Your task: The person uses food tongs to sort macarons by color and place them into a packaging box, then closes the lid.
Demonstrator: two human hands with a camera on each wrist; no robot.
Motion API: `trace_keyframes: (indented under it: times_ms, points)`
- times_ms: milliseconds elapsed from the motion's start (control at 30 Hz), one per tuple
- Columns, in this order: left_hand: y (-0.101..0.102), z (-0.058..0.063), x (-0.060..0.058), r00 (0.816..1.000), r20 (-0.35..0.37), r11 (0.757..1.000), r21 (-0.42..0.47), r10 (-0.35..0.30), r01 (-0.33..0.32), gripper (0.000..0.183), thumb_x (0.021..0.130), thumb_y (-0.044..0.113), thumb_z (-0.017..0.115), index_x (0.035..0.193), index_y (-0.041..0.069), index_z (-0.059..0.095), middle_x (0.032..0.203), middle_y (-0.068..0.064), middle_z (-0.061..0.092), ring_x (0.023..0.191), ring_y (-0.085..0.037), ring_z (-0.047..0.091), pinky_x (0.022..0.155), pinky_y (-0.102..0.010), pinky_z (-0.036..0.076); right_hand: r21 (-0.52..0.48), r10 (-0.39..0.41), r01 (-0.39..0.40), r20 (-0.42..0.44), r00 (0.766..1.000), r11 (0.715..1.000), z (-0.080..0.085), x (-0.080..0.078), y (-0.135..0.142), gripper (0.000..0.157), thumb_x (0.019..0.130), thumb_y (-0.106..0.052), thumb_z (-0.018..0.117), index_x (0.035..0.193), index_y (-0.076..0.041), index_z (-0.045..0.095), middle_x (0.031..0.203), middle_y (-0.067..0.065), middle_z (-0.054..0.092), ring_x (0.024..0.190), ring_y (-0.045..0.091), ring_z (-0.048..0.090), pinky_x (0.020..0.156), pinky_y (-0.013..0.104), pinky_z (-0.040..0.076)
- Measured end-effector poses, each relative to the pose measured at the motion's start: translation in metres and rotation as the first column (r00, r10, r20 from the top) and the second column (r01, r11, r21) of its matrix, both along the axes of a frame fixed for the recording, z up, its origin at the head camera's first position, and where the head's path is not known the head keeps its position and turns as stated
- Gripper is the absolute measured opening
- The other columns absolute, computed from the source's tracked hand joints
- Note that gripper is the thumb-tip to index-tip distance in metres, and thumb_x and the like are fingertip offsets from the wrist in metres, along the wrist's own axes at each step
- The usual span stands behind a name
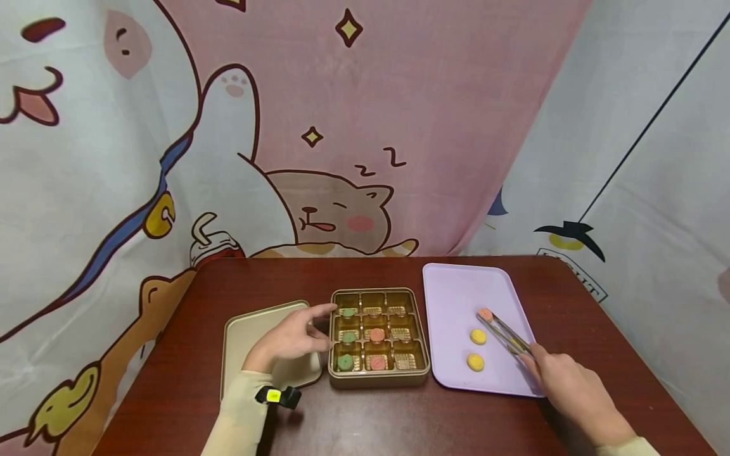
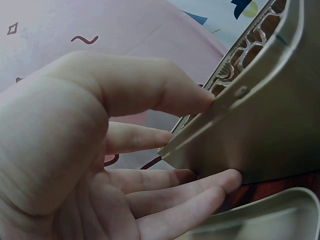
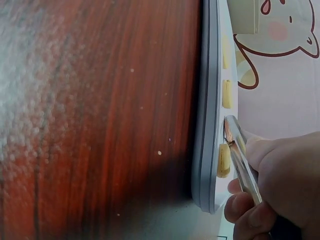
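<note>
My right hand grips metal tongs over the lilac tray. The tong tips reach around an orange-pink macaron, low over the tray. Two yellow macarons lie left of the tongs, and a third is partly covered by them in the head view. On the left, my left hand touches the side and rim of a gold tin with fingertips and thumb, fingers loosely extended. Inside the tin's divided insert, green macarons fill the left column; two pinkish ones sit in the middle column.
A flat gold lid lies left of the tin, partly beneath my left forearm. The brown table ends at a cartoon-printed cloth behind. In the tin, the back middle compartment and right column hold no macarons.
</note>
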State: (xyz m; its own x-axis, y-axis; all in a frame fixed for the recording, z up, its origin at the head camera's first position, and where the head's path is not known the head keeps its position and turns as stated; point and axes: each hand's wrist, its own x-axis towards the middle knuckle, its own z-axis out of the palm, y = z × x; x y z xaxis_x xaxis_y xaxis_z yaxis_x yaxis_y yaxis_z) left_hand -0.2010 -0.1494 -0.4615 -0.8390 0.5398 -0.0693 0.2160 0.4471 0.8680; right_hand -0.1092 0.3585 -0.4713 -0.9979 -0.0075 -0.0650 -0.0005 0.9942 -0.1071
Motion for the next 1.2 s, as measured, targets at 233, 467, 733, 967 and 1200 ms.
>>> trace_keyframes:
  times_ms: [233, 467, 733, 967, 1200]
  points:
    - [0.000, -0.001, 0.000, 1.000, 0.006, 1.000, 0.005, 0.001, -0.001, 0.084, 0.086, 0.003, 0.079, 0.160, 0.001, 0.039, 0.138, -0.024, 0.063, 0.091, -0.016, 0.075, 0.078, -0.030, 0.062, -0.010, -0.007, 0.007, 0.015, 1.000, 1.000, -0.001, 0.000, 0.001, 0.035, 0.106, -0.032, 0.062, 0.111, 0.003, 0.060, 0.072, 0.003, 0.054, 0.065, 0.019, 0.050, 0.052, 0.035, 0.044]
    - [0.001, -0.001, 0.000, 1.000, -0.005, 1.000, -0.005, 0.003, -0.003, 0.084, 0.086, 0.004, 0.079, 0.160, 0.001, 0.039, 0.132, -0.022, 0.066, 0.090, -0.016, 0.075, 0.078, -0.030, 0.061, -0.024, 0.007, -0.008, -0.038, 0.999, 1.000, 0.000, 0.000, 0.000, 0.031, 0.105, -0.029, 0.064, 0.109, 0.001, 0.061, 0.070, 0.002, 0.054, 0.063, 0.019, 0.050, 0.051, 0.036, 0.045]
    - [0.001, 0.000, 0.000, 1.000, -0.010, 1.000, -0.012, 0.005, -0.005, 0.085, 0.086, 0.004, 0.079, 0.160, 0.002, 0.039, 0.130, -0.022, 0.067, 0.090, -0.016, 0.075, 0.079, -0.030, 0.061, -0.023, 0.029, -0.032, -0.120, 0.992, 0.999, 0.003, 0.001, -0.005, 0.031, 0.102, -0.028, 0.068, 0.110, 0.002, 0.061, 0.071, 0.003, 0.059, 0.061, 0.019, 0.050, 0.049, 0.039, 0.048]
    - [0.001, 0.001, 0.000, 1.000, -0.010, 1.000, -0.017, 0.005, -0.005, 0.084, 0.086, 0.005, 0.079, 0.160, 0.002, 0.039, 0.125, -0.020, 0.070, 0.090, -0.016, 0.075, 0.079, -0.031, 0.061, -0.021, 0.051, -0.055, -0.158, 0.986, 0.998, 0.007, 0.000, -0.012, 0.031, 0.103, -0.029, 0.068, 0.112, 0.001, 0.061, 0.069, 0.002, 0.057, 0.060, 0.018, 0.049, 0.047, 0.037, 0.044]
    - [0.001, 0.001, 0.001, 1.000, -0.023, 1.000, -0.021, 0.006, -0.006, 0.084, 0.085, 0.005, 0.078, 0.160, 0.001, 0.040, 0.130, -0.022, 0.068, 0.089, -0.015, 0.074, 0.079, -0.030, 0.061, -0.025, 0.105, -0.113, -0.217, 0.971, 0.993, 0.010, -0.003, -0.023, 0.029, 0.103, -0.027, 0.067, 0.114, -0.001, 0.062, 0.064, 0.000, 0.051, 0.056, 0.016, 0.045, 0.045, 0.036, 0.040]
